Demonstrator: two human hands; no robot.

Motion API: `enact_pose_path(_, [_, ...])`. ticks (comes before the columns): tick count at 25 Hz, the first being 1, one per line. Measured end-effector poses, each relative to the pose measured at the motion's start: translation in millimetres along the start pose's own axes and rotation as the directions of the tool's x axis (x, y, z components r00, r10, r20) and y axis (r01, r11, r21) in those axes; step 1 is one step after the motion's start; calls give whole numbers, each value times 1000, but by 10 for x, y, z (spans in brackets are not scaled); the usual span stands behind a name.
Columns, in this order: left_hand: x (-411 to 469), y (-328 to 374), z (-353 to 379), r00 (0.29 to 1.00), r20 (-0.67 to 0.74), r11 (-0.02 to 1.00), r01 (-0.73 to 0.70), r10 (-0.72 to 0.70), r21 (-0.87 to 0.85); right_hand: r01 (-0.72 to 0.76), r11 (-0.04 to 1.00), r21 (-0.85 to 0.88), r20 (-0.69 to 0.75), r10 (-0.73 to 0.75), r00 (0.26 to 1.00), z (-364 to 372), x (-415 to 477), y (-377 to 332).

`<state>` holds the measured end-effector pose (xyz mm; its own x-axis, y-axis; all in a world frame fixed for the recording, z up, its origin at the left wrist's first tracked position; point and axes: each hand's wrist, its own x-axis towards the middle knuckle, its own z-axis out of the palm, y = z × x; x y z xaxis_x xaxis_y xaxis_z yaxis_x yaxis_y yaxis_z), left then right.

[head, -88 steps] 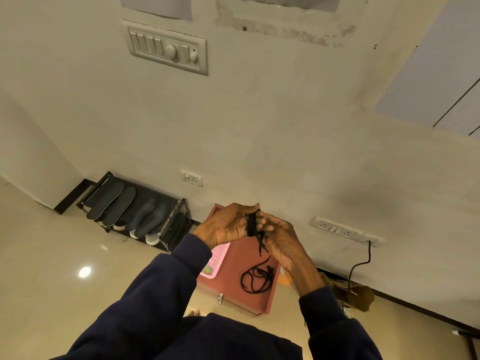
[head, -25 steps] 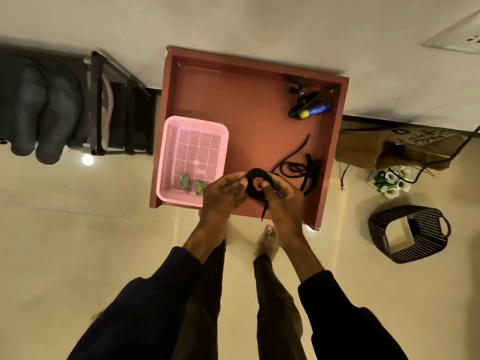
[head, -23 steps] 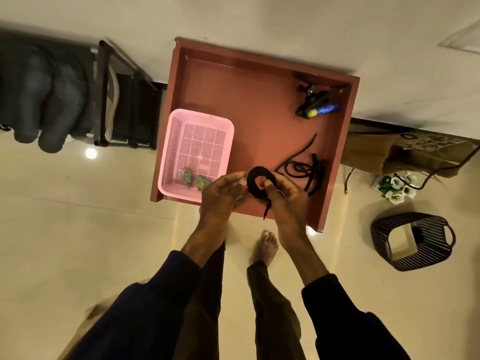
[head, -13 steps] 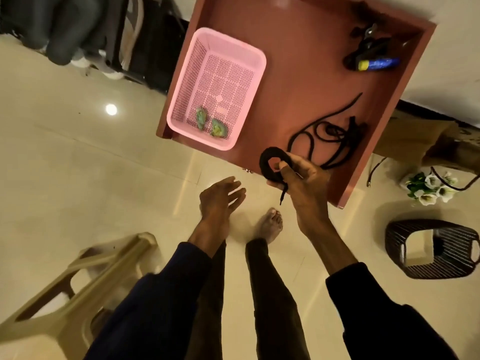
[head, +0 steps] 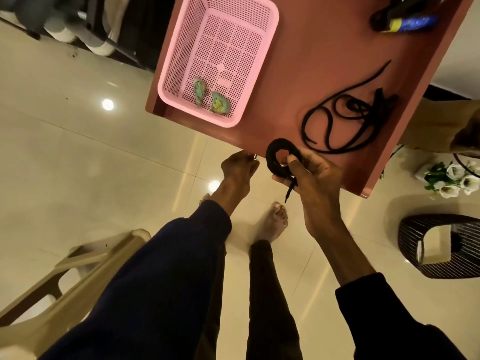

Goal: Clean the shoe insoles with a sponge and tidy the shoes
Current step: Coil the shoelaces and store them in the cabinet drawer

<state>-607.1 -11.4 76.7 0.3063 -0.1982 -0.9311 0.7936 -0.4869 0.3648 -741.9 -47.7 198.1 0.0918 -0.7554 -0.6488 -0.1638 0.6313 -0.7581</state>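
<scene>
My right hand (head: 313, 175) pinches a black shoelace wound into a small coil (head: 281, 157), its tip hanging down, just over the front edge of the red box (head: 311, 61). A second black lace (head: 345, 120) lies loose on the box top. In the pink basket (head: 249, 29) sit two green sponge pieces (head: 219, 105). My left hand (head: 239, 167) is at the box's front edge by a small metal latch (head: 255, 157), with its fingertips hidden. Grey shoes (head: 78, 35) stand on the black rack at the top left.
A blue and yellow item (head: 407, 23) lies at the box's far corner. A beige plastic stool (head: 52, 276) stands at the lower left. A black wire basket (head: 441, 245), white flowers (head: 452, 178) and a brown bag (head: 441, 120) are on the floor to the right.
My left hand let go of the coiled lace, dropped, then moved up to the box's front edge. My right hand keeps the coil. The view tilted down and closer to the box.
</scene>
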Motion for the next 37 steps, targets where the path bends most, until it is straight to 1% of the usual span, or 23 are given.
enact_pose_path(1, [29,-39,-6,999,-3,999,-38,38,5,5,1000,-3,-8,-5,1000,2,19,13])
enact_pose_path(3, [65,-113,-53,994,33,995,-102,102,-22,14,1000,9,-21,-13,1000,-14,53,58])
enact_pose_path(6, [56,-135,-139,986,97,990,-131,136,-61,-7,1000,26,-42,8,999,-46,38,192])
enact_pose_path(8, [36,-175,-200,985,92,989,-145,147,-33,-32,999,6,-52,32,998,-70,-13,294])
enact_pose_path(11, [-58,-364,-495,993,74,995,-93,91,25,-82,996,43,-94,85,992,-81,-101,444])
enact_pose_path(14, [-121,-596,-943,999,21,997,-32,30,76,-142,986,86,-155,154,976,-44,-133,667])
enact_pose_path(17, [-243,-806,-1247,1000,16,1000,-14,13,25,-214,975,60,-193,221,956,22,-93,988])
enact_pose_path(19, [-335,-891,-1385,1000,-1,1000,12,-12,-11,-236,971,-28,-229,223,947,85,-58,1220])
enact_pose_path(21, [-407,-927,-1500,998,3,991,68,-68,-116,-250,963,-96,-273,216,938,137,8,1443])
enact_pose_path(22, [-422,-933,-1535,997,-3,989,79,-80,-125,-263,960,-91,-298,226,928,166,45,1531])
enact_pose_path(23, [-465,-921,-1543,997,-16,994,74,-76,-83,-274,959,-79,-321,235,917,187,88,1586])
enact_pose_path(25, [-573,-899,-1536,997,-71,999,13,-10,43,-286,955,-76,-364,241,900,220,177,1567])
enact_pose_path(26, [-644,-873,-1519,991,-132,997,-20,30,73,-296,952,-81,-377,245,893,223,229,1559])
enact_pose_path(28, [-817,-796,-1494,957,-263,991,-102,122,90,-305,947,-101,-393,244,887,236,351,1539])
enact_pose_path(29, [-904,-754,-1488,939,-303,986,-138,161,94,-313,941,-128,-403,239,883,237,411,1548])
enact_pose_path(31, [-1064,-676,-1483,923,-313,975,-206,223,88,-342,920,-193,-426,235,874,235,466,1536])
enact_pose_path(34, [-1279,-575,-1461,918,-259,954,-285,300,94,-369,905,-211,-490,229,841,186,451,1547])
enact_pose_path(35, [-1327,-541,-1443,916,-246,948,-304,318,93,-359,908,-217,-501,212,839,161,408,1550])
enact_pose_path(37, [-1378,-480,-1415,911,-227,939,-333,345,91,-292,932,-217,-506,148,850,119,282,1532])
